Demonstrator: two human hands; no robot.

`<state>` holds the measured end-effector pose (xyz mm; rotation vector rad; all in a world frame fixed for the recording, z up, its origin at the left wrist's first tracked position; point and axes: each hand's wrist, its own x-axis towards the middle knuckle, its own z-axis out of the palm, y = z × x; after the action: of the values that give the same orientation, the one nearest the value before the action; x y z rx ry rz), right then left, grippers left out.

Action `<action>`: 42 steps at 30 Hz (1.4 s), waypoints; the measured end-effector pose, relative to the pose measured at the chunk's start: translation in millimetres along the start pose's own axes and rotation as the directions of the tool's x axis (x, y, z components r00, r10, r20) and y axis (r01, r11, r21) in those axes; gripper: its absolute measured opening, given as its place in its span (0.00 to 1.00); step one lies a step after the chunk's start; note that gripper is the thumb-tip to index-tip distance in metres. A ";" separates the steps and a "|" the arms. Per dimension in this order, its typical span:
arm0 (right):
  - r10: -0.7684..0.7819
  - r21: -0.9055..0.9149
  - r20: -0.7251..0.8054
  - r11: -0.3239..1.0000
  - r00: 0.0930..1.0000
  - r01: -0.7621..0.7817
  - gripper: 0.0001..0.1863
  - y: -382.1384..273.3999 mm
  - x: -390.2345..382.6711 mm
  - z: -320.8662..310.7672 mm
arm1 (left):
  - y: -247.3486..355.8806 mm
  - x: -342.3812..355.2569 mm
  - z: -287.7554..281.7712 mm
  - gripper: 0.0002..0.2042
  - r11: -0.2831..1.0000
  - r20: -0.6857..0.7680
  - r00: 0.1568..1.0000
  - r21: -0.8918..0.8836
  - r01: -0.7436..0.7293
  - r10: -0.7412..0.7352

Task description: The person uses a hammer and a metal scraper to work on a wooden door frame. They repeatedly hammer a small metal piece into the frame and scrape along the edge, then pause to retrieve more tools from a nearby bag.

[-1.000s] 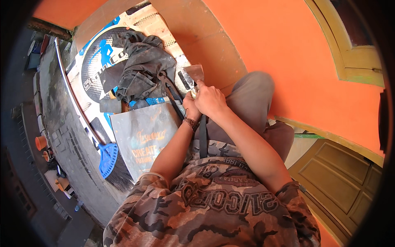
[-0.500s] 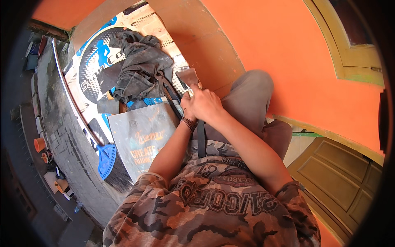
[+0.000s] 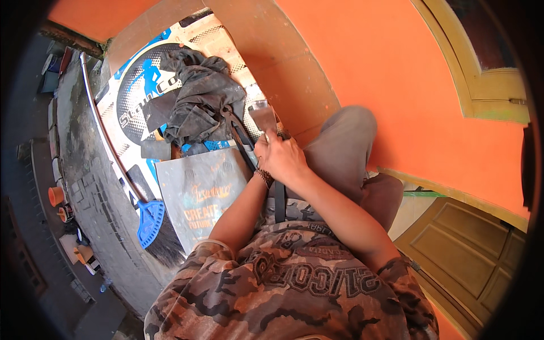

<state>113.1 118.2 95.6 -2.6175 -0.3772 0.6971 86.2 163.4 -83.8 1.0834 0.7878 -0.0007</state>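
Note:
Both my hands meet above my lap. My right hand (image 3: pixel 288 162) is closed round a putty knife (image 3: pixel 263 117), its flat brownish metal blade pointing away from me. The handle is mostly covered by my fingers. Tucked against it, my left hand (image 3: pixel 260 154) is curled and largely hidden behind the right; what it grips cannot be made out. A beaded bracelet circles the left wrist. Just left of the hands lies a dark pair of pincers (image 3: pixel 237 129), its jaws against a crumpled dark grey cloth (image 3: pixel 201 96).
A printed white, blue and black sheet (image 3: pixel 131 152) lies under the cloth. Near my left forearm is a grey printed bag (image 3: pixel 190 173), beside a blue broom (image 3: pixel 151 224) with a long pole. An orange wall (image 3: pixel 408 73) rises on the right, above a wooden door panel (image 3: pixel 462 235).
The view has shifted slightly, so the surroundings sit lower in the picture. The putty knife's blade has turned a little, and my right hand has closed further over my left.

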 end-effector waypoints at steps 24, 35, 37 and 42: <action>-0.204 0.134 -0.032 0.969 0.978 0.206 0.18 -21.7 44.3 66.6 | 191.8 -110.7 -142.8 0.12 0.953 -0.240 0.923 0.132 -0.275 0.299; -0.120 -0.014 0.057 0.993 0.991 0.121 0.28 -19.6 45.4 70.6 | 207.0 -94.3 -118.3 0.07 0.973 0.012 0.974 0.037 -0.226 0.226; -0.083 0.051 0.041 0.995 0.996 0.081 0.29 -19.2 49.8 67.2 | 206.7 -93.1 -117.4 0.10 0.933 -0.011 0.941 0.138 -0.333 0.338; 0.070 0.591 0.257 0.778 0.964 -0.214 0.23 25.9 69.8 52.5 | 214.9 -99.2 -124.5 0.15 0.871 0.070 0.909 0.264 -0.414 0.411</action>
<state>148.2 136.4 13.5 -1.9563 0.0080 0.9771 21.1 331.6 113.6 1.5010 0.5393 0.2542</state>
